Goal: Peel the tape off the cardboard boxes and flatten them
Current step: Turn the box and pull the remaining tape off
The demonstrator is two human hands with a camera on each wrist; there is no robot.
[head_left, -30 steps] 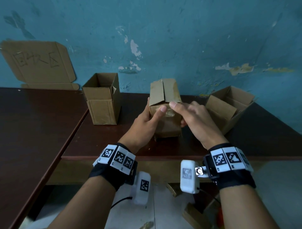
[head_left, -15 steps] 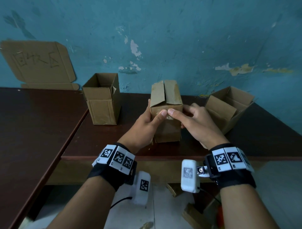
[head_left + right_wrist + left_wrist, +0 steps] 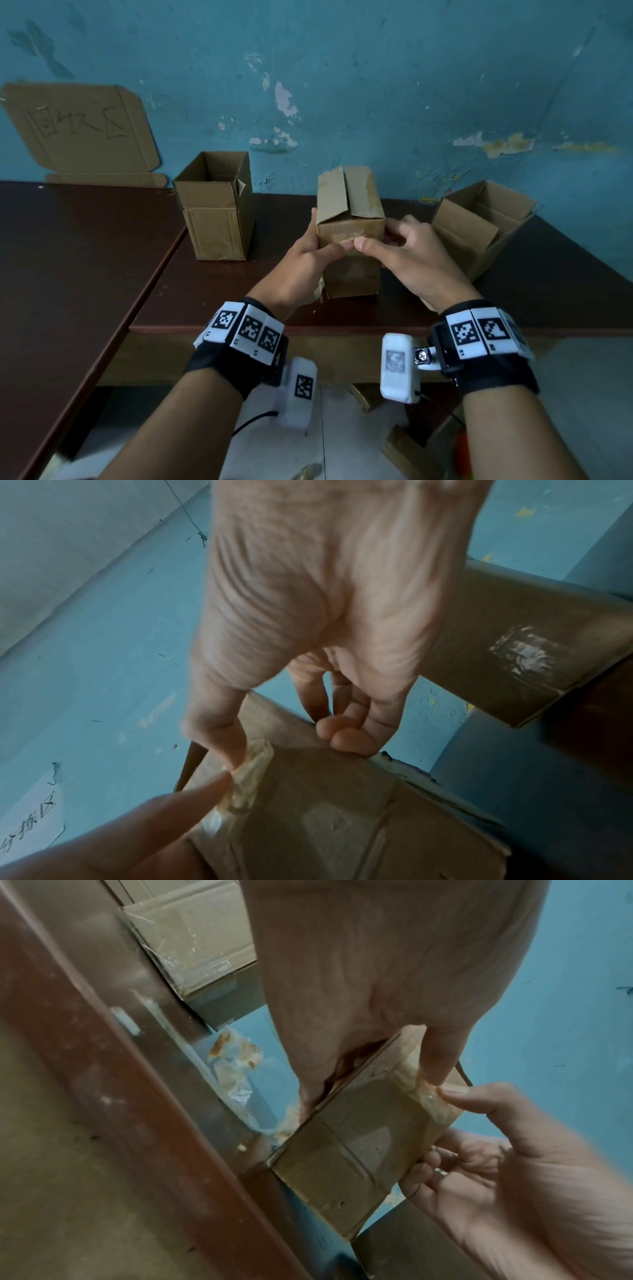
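While the middle cardboard box (image 3: 349, 236) stands upright on the dark brown table (image 3: 219, 294), I hold it from both sides. My left hand (image 3: 305, 263) wraps its left side, fingers behind the box and the thumb laid across the front face. My right hand (image 3: 414, 263) comes in from the right, its thumb tip meeting the left thumb at a strip of clear, yellowed tape (image 3: 423, 1096) that runs over the box's upper front edge. In the right wrist view that thumb presses against a crinkled, lifted edge of the tape (image 3: 250, 775), while the other right fingers are curled with their tips on the box's edge. Whether the tape is truly pinched I cannot tell; the right hand's hold is on the box. The top flaps of this box are folded shut, the left one slightly raised.

To the left stands an open-topped box (image 3: 215, 209), apart from mine. To the right a third open box (image 3: 479, 226) lies tilted, near my right hand. A crumpled scrap of peeled tape (image 3: 236, 1069) lies on the table by my left hand. A flat cardboard sheet (image 3: 82, 133) with handwriting leans against the blue wall.
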